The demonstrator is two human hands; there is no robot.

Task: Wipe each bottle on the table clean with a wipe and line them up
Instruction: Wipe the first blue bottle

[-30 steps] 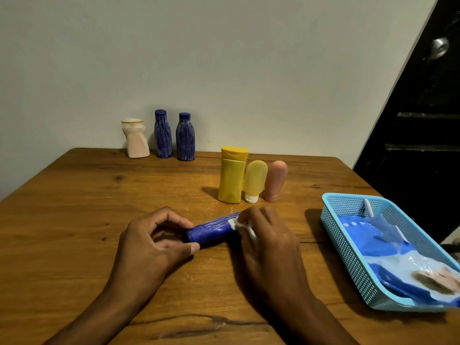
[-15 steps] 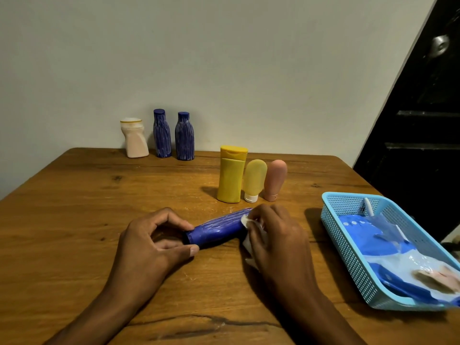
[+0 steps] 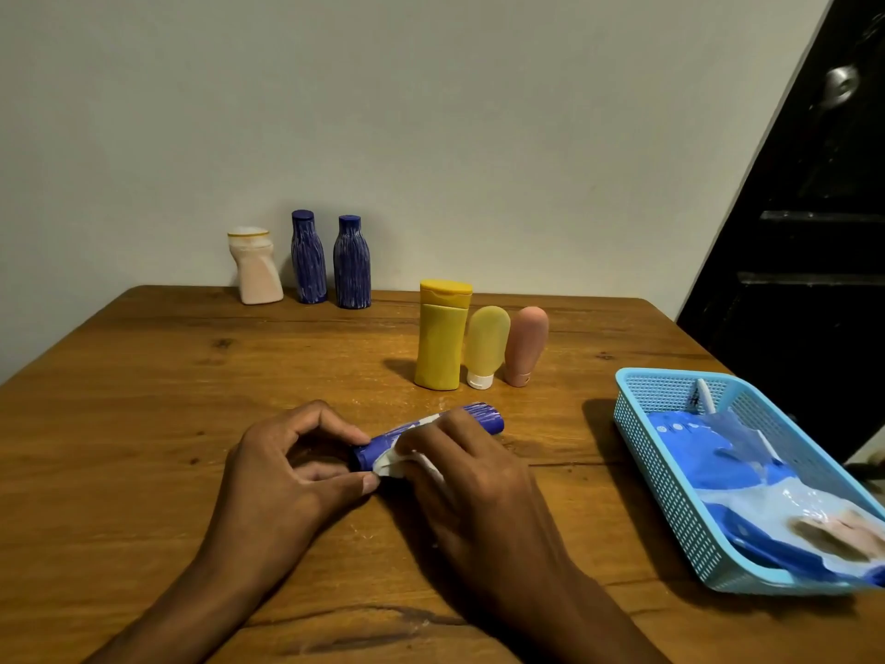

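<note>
Blue bottle (image 3: 431, 436) lies on its side on the wooden table (image 3: 143, 400), near the front edge, cap end toward the left hand (image 3: 287, 476). Left thumb and forefinger are curled and pinch the cap end, steadying it. Right hand (image 3: 464, 472) is curled over the bottle's body with a white wipe (image 3: 397, 460) bunched under its fingers, pressed against the bottle near the cap; only the far base end of the bottle shows past the knuckles. Behind, just beside one another: yellow bottle (image 3: 441, 335), small yellow tube (image 3: 484, 346) and pink tube (image 3: 523, 345) standing cap-down. At the far edge by the wall: cream bottle (image 3: 255, 266) and two blue ribbed bottles (image 3: 309, 256), (image 3: 352, 261). Which of these groups has already been wiped cannot be told. Light-blue basket (image 3: 637, 414) at right holds a wipes pack (image 3: 709, 452). Judgement on risks: the bottle is round and lying flat, held only by a fingertip pinch at one end; a firm stroke along it could twist it out of that pinch and send it rolling toward the three standing containers, which are close and narrow-footed, especially the two inverted tubes. The wipe is bunched, so it may skip the underside unless the bottle is rotated.
</note>
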